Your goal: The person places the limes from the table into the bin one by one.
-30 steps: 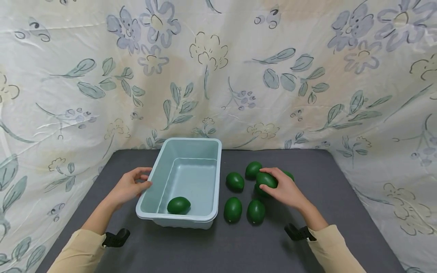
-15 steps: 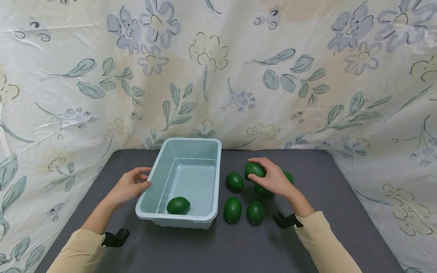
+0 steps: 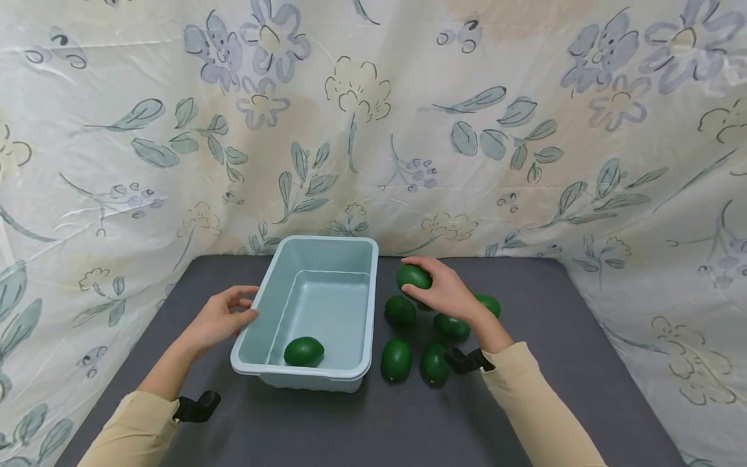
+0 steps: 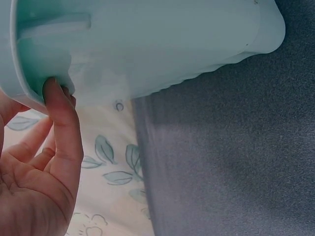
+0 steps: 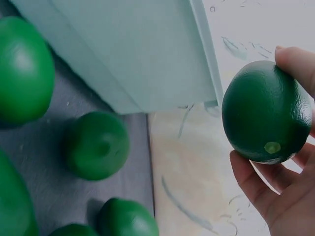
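Green lime (image 3: 414, 277) sits clamped in the right hand's (image 3: 445, 293) curled fingers, raised above the table (image 3: 583, 363) just right of the bin (image 3: 362, 305). 5 more limes (image 3: 397, 359) lie below it. 1 lime (image 3: 305, 351) rests inside the bin. Left hand (image 3: 218, 321) touches the bin's left rim, fingers loosely apart.

The right hand (image 3: 446, 295) hides part of one green fruit (image 3: 421, 305) lying behind it.
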A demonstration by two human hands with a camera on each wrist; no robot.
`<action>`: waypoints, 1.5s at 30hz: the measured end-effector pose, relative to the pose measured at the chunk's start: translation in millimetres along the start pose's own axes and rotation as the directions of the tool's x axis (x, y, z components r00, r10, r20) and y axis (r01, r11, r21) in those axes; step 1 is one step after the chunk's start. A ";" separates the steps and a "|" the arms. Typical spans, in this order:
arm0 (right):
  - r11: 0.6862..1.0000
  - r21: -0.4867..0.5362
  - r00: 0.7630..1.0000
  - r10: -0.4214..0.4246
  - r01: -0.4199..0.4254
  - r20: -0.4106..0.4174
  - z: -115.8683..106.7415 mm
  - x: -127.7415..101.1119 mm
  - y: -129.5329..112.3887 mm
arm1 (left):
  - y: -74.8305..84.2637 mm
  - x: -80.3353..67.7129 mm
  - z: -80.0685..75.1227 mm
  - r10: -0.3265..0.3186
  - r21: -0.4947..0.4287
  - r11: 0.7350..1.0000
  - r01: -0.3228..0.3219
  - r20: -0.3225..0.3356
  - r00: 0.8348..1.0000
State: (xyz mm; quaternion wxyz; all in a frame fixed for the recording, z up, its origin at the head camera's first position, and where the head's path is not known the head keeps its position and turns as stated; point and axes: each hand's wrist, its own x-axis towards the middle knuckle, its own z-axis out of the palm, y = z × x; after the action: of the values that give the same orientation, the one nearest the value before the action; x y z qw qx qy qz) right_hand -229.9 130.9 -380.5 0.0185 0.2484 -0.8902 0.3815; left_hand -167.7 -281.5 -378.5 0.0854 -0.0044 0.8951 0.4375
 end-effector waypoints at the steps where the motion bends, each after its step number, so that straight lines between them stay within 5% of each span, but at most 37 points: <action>1: 1.000 0.003 1.000 0.000 0.000 0.003 0.4 2.1 -2.5 | 0.1 -0.1 -0.1 -0.001 -0.001 1.000 0.001 0.001 1.000; 24: 0.990 0.036 0.986 -0.137 0.134 0.098 14.0 48.9 -55.3 | 1.7 -2.2 -0.3 0.004 -0.012 1.000 -0.004 0.008 1.000; 45: 0.976 0.066 0.965 -0.216 0.208 0.148 42.9 66.4 -85.7 | 2.7 -2.4 -1.6 0.008 -0.011 1.000 -0.008 0.013 1.000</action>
State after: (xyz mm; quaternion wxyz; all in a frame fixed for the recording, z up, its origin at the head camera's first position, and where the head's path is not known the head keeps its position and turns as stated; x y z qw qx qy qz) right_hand -242.3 22.8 -338.7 -0.0156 0.3714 -0.8475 0.3789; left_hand -165.9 -281.3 -375.0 0.0897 0.0017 0.8921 0.4428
